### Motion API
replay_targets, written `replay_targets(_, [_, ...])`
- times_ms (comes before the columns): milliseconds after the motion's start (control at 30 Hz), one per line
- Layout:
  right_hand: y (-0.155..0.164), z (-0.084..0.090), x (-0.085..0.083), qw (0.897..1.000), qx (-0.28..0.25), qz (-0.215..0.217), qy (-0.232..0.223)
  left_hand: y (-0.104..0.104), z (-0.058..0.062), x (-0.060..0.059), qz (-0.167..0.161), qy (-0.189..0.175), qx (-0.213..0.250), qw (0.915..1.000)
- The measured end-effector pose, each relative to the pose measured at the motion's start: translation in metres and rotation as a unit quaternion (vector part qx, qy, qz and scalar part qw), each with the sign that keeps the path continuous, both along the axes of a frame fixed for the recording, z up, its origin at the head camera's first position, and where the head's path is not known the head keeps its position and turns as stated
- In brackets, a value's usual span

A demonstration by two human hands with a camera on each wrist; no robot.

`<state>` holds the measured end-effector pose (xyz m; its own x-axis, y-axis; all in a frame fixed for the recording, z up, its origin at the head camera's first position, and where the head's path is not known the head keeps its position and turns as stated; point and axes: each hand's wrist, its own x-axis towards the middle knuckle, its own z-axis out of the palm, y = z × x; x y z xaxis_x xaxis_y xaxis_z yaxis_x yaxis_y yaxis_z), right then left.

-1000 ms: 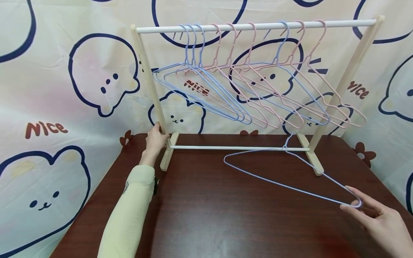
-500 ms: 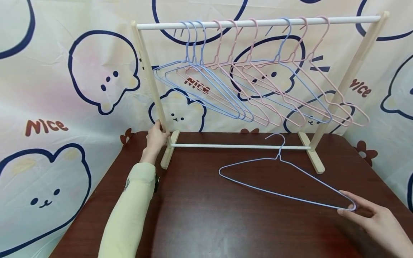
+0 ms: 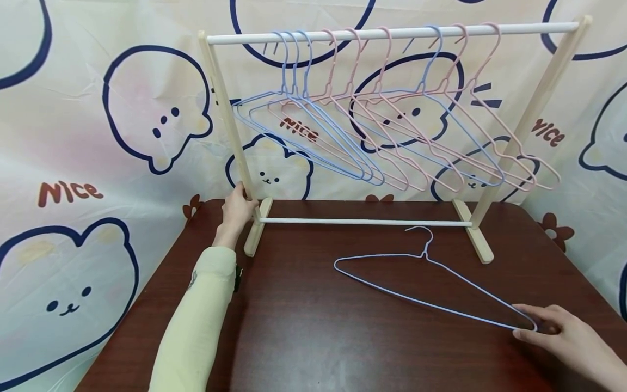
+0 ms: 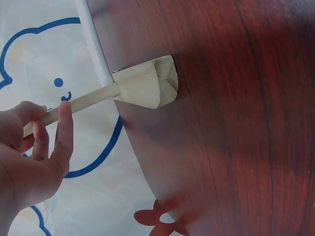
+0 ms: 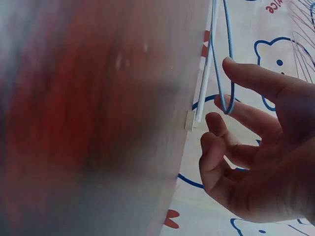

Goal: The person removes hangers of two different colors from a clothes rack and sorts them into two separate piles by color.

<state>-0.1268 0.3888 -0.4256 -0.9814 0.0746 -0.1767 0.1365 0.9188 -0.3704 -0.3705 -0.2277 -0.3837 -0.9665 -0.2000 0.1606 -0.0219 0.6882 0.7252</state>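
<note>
In the head view, my left hand (image 3: 237,211) grips the lower part of the wooden left post (image 3: 225,111) of a clothes rack. The left wrist view shows that hand (image 4: 42,155) with its fingers about the post (image 4: 91,100), just above the foot. My right hand (image 3: 570,336) pinches the right corner of a blue wire hanger (image 3: 425,254) between thumb and fingers. This hanger is low over the table in front of the rack, its hook towards the lower bar. In the right wrist view, thumb and index finger are at the hanger's rounded corner (image 5: 228,112).
From the rack's white top rail (image 3: 529,29) hang several blue hangers (image 3: 306,65) and several pink hangers (image 3: 482,64). A white lower bar (image 3: 362,221) joins the wooden feet, with the right foot (image 3: 477,242) near the held hanger. Behind the dark brown table (image 3: 318,326) is a bear-printed cloth (image 3: 161,218).
The blue hanger in my right hand has tilted and come down, its hook moving left and dropping below the lower bar. My left hand stays on the post.
</note>
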Motion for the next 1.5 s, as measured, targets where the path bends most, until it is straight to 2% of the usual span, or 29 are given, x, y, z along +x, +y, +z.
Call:
replay_targets(200, [0.006, -0.004, -0.008, 1.0, 0.005, 0.026, -0.014, -0.001, 0.002, 0.0, 0.004, 0.004, -0.004, 1.0])
replay_targets(400, [0.009, -0.008, -0.017, 0.997, 0.0, 0.061, -0.051, -0.003, 0.002, 0.002, 0.0, 0.007, 0.0, 1.0])
replay_targets(567, [0.009, -0.009, -0.019, 0.997, 0.018, 0.052, -0.054, -0.003, 0.002, 0.001, -0.001, 0.008, -0.003, 1.0])
replay_targets(700, [0.007, -0.003, -0.018, 0.998, 0.038, 0.042, -0.033, -0.002, 0.001, 0.0, -0.005, 0.011, -0.002, 0.9999])
replay_targets(967, [0.002, 0.022, -0.022, 0.997, 0.053, 0.022, 0.048, -0.001, -0.002, 0.0, 0.002, 0.016, -0.005, 0.9999])
replay_targets(1133, [0.0, 0.035, -0.028, 0.992, 0.055, 0.02, 0.115, -0.001, -0.003, 0.002, 0.002, 0.016, -0.007, 0.9998])
replay_targets(1267, [-0.004, 0.044, -0.032, 0.982, 0.056, 0.019, 0.182, -0.002, -0.003, 0.002, 0.002, 0.014, -0.007, 0.9999])
replay_targets(1500, [-0.011, 0.062, -0.041, 0.951, 0.049, 0.006, 0.305, -0.001, -0.003, 0.0, 0.001, 0.014, -0.012, 0.9998])
